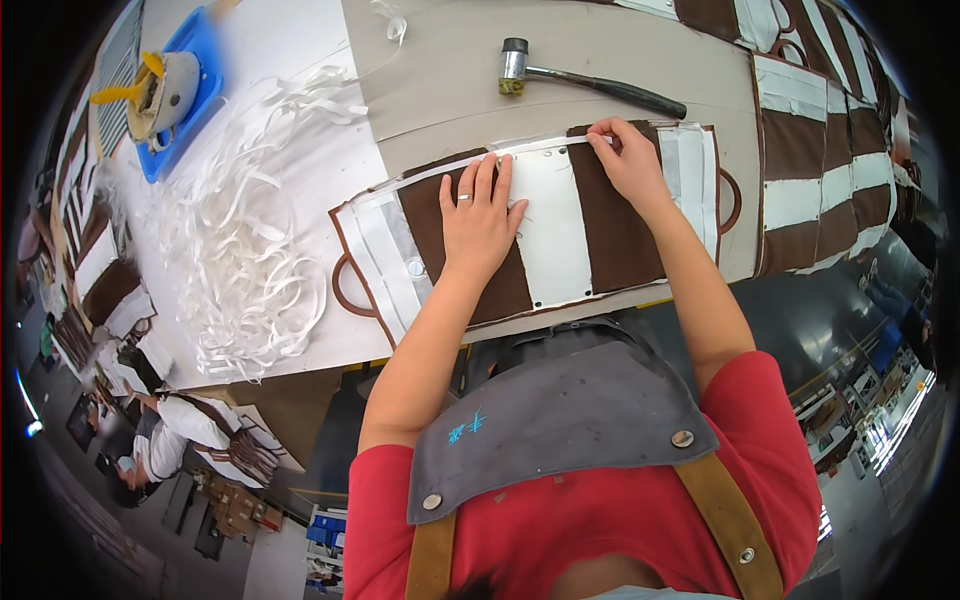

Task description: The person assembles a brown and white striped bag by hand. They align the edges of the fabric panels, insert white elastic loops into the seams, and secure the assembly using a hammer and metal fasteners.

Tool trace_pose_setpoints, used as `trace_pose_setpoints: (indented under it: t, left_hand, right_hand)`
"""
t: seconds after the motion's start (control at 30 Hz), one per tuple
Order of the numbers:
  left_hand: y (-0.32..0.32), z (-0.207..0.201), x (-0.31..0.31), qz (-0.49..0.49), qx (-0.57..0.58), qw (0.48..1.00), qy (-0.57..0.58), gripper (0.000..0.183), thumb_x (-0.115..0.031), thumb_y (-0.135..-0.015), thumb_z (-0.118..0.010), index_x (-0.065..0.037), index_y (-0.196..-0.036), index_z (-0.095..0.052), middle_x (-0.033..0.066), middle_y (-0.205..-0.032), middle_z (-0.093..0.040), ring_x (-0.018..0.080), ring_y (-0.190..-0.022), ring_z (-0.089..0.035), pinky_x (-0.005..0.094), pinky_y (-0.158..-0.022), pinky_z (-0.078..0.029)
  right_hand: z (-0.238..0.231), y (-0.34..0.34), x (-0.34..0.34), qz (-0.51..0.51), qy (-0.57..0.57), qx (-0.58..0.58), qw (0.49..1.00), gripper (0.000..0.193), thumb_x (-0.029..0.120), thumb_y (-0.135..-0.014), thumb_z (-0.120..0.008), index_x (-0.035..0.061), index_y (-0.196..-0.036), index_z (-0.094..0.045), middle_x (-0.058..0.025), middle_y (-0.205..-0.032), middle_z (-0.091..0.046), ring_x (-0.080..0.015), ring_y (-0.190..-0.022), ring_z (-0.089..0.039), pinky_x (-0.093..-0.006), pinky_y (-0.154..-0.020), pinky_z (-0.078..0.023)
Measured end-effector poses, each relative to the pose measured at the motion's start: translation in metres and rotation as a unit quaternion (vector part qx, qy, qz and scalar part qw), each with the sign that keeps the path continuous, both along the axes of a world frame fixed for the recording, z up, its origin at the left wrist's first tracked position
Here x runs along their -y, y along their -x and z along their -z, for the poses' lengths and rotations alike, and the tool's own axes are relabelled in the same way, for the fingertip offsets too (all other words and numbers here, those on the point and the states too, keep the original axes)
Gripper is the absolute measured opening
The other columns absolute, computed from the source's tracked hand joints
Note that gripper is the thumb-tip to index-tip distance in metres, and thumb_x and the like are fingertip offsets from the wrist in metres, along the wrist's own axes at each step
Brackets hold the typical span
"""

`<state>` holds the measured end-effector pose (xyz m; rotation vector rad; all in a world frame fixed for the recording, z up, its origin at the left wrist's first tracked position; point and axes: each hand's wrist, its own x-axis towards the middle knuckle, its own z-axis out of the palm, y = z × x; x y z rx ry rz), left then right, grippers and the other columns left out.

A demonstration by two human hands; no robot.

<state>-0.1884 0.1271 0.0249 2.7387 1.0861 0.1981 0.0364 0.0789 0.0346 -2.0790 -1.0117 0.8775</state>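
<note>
Head view: right hand apparently pinches the striped panel.

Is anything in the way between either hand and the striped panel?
Nothing visible: the left hand lies flat on the panel, and the right hand is at its far edge. The hammer lies beyond that edge and the ribbon pile off to the left, both clear of the hands.

head-worn fisheye | from above | facing steeply down | near the worktable
</note>
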Motion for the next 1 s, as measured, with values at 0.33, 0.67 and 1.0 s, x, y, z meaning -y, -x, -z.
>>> trace_pose_setpoints:
  t: [0.33,0.67,1.0]
  left_hand:
    - [-0.029,-0.002,0.007,-0.017,-0.016,0.999,0.028,0.056,-0.039,-0.084,-0.061,-0.014,-0.133,-0.048,0.0067,-0.134,-0.044,0.0233,-0.122,-0.042,0.05,-0.104,-0.025]
    - [-0.065,0.007,0.017,0.064,0.024,0.997,0.023,0.056,-0.036,-0.084,-0.061,-0.011,-0.133,-0.047,0.0029,-0.139,-0.044,0.0194,-0.126,-0.043,0.0499,-0.106,-0.025]
    - [-0.069,0.006,0.018,0.078,-0.016,0.997,-0.013,0.056,-0.038,-0.088,-0.057,-0.015,-0.137,-0.044,0.0023,-0.136,-0.047,0.0192,-0.125,-0.042,0.0508,-0.103,-0.026]
  right_hand:
    - [0.007,0.004,-0.006,-0.002,-0.001,0.048,0.999,0.014,0.015,-0.085,-0.061,0.0013,-0.089,-0.059,-0.0129,-0.084,-0.063,-0.026,-0.069,-0.06,-0.0356,-0.065,-0.048]
    - [0.004,-0.01,0.014,0.064,0.023,-0.049,0.996,0.022,0.019,-0.084,-0.066,0.0002,-0.093,-0.059,-0.0046,-0.078,-0.061,-0.0115,-0.063,-0.054,-0.0261,-0.061,-0.047]
    - [0.007,-0.005,0.017,0.118,-0.01,-0.133,0.984,0.019,0.018,-0.085,-0.067,0.0024,-0.093,-0.058,0.0012,-0.077,-0.057,-0.0026,-0.061,-0.049,-0.0186,-0.051,-0.044]
